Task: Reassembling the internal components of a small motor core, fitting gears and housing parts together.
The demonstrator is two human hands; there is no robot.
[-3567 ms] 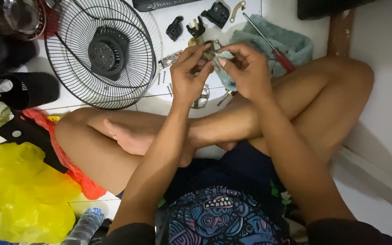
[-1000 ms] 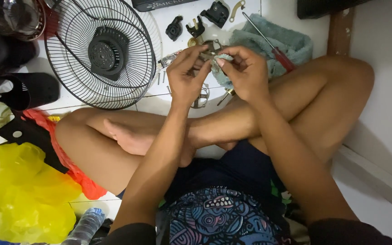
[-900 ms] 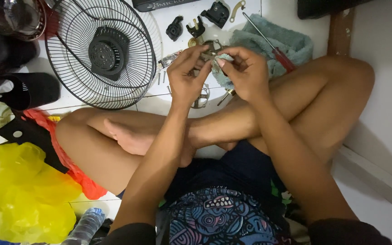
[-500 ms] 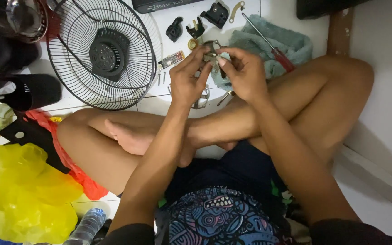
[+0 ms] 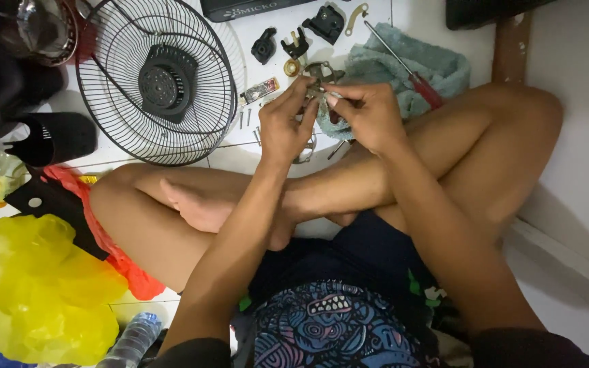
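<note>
- Sitting cross-legged on the white floor (image 5: 581, 136), both hands up over my shins.
- Left hand (image 5: 282, 126): fingers curled in, thumb and fingertips pinched onto the small metal part (image 5: 316, 87). Not open at all, a closed fingertip grip.
- Right hand (image 5: 371, 112): same story, thumb and forefinger closed on the other side of the part, remaining fingers folded under.
- The part sits between both sets of fingertips, in the air just above the edge of the teal towel (image 5: 403, 68). Mostly hidden by my fingers; I can't tell its exact shape, only that it looks like dull grey metal with small lugs.
- Handling judgement: light, rigid, won't flex. Small enough to slip out if the pinch relaxes, probably with sharp edges. Best held by its flat outer faces with fingertips, one hand steadying, the other working.
- Around it: red-handled screwdriver (image 5: 407, 65) lying on the towel, loose screws (image 5: 248, 121) on the floor near the left hand, black plastic pieces (image 5: 264, 46) and a brass ring (image 5: 292, 67) just beyond.
- Fan guard (image 5: 165, 82) lies flat to the left, well apart from my hands.
- Yellow plastic bag (image 5: 32, 289) by my left knee, not involved.
</note>
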